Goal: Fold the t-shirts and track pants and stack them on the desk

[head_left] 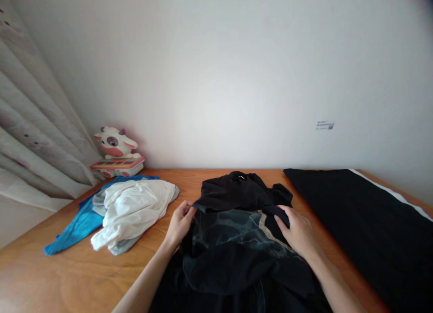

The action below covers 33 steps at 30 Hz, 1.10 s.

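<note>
A black T-shirt (233,193) with a dark smoky print lies across the middle of the table, its collar toward the wall and its lower part bunched toward me. My left hand (182,220) pinches the shirt's left edge between thumb and fingers. On the other side my right hand (295,227) grips the right edge near a beige stripe, with fabric folded under its fingers. The near end of the shirt blends into dark cloth at the bottom of the view, so where it ends is hard to make out.
Left on the wooden table (81,277) lie a crumpled white garment (135,204) and a blue garment (81,223) partly beneath it. Behind them sits a toy cow with a keyboard (117,153). A flat black cloth with a white edge (352,214) covers the right side. A curtain (37,119) hangs at left.
</note>
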Each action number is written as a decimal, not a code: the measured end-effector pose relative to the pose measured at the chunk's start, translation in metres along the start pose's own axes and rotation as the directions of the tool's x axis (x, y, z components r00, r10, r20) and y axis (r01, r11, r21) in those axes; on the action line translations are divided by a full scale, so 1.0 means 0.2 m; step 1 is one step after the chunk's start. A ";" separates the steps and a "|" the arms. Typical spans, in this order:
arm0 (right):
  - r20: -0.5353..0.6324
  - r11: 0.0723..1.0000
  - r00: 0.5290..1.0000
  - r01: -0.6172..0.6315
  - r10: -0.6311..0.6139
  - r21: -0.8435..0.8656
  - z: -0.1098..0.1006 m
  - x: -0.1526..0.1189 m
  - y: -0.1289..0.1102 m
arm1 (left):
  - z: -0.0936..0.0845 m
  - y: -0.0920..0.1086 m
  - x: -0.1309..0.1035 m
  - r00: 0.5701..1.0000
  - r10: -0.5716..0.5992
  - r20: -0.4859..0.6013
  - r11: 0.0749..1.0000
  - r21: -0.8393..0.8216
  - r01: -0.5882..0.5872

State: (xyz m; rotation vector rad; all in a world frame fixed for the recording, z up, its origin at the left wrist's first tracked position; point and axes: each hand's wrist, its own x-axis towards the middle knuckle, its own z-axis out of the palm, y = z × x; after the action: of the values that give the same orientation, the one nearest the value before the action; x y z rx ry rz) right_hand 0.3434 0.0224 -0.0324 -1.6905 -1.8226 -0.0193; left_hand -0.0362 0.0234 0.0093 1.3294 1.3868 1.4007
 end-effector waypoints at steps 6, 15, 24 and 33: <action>-0.002 0.994 0.994 -0.105 0.105 0.036 -0.02 0.00 0.00 | -0.24 0.02 0.11 0.852 -0.331 -0.406 0.803 -0.595 0.029; -0.126 0.903 0.895 -0.419 0.428 0.092 -0.07 0.02 -0.01 | -0.19 -0.08 0.03 0.946 -0.125 -0.298 0.985 -0.150 0.083; 0.031 0.888 0.903 -0.426 0.428 0.171 -0.05 0.03 0.04 | -0.20 -0.04 -0.02 0.989 0.130 -0.075 0.834 0.548 -0.068; 0.002 0.570 0.739 -0.521 0.674 0.635 -0.03 0.04 0.09 | -0.35 -0.03 0.02 0.797 0.481 -0.365 0.693 0.715 -0.091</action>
State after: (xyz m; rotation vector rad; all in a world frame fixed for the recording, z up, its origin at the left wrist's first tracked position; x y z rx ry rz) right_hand 0.3635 0.0306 -0.0309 -1.6396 -0.8291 0.5716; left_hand -0.1055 0.0140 0.0128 1.7640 2.3017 1.6392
